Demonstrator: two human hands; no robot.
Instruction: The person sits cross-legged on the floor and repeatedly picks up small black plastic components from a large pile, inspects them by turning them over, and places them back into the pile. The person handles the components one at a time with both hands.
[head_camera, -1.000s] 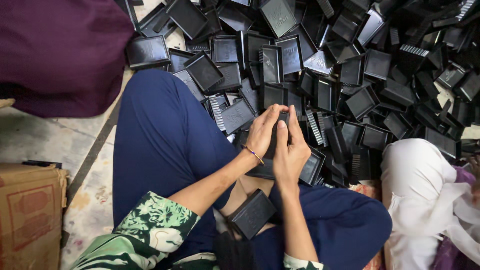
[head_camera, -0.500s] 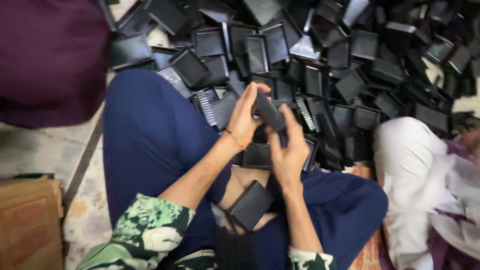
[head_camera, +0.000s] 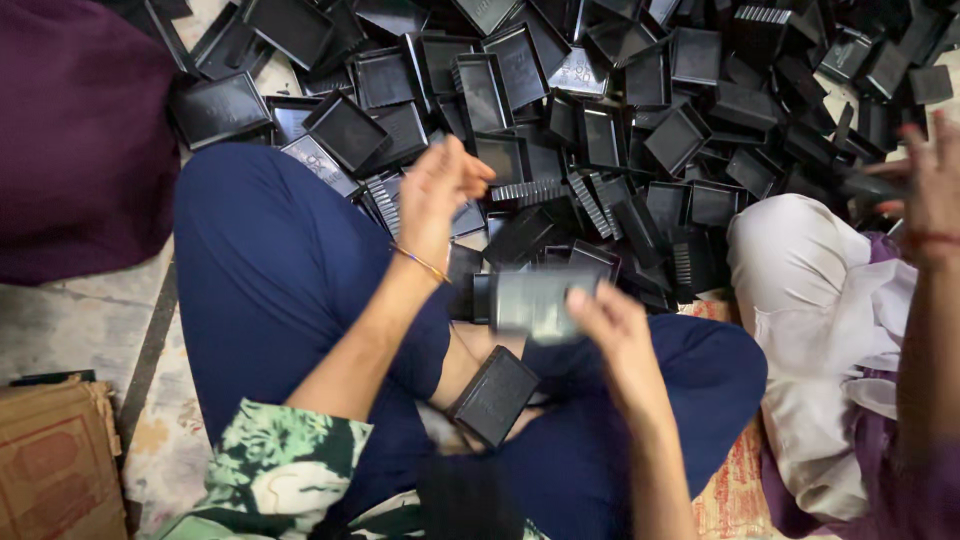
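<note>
I sit cross-legged in dark blue trousers before a big heap of black plastic casings (head_camera: 600, 120). My right hand (head_camera: 615, 335) grips a black casing (head_camera: 535, 300), blurred by motion, over my lap. Raised above my left knee, my left hand (head_camera: 440, 190) holds nothing I can see; its fingers are loosely curled and a thin bracelet circles the wrist. Another black casing (head_camera: 495, 395) lies in my lap between my legs.
A person in white trousers (head_camera: 810, 300) sits at the right, their hand (head_camera: 930, 185) reaching over the heap. A dark purple cloth bundle (head_camera: 70, 140) lies at the left. A cardboard box (head_camera: 50, 460) stands at the lower left on the tiled floor.
Both hands held one casing together near the heap. Now they have parted: my right hand has pulled the casing back over my lap and my left hand has lifted away.
</note>
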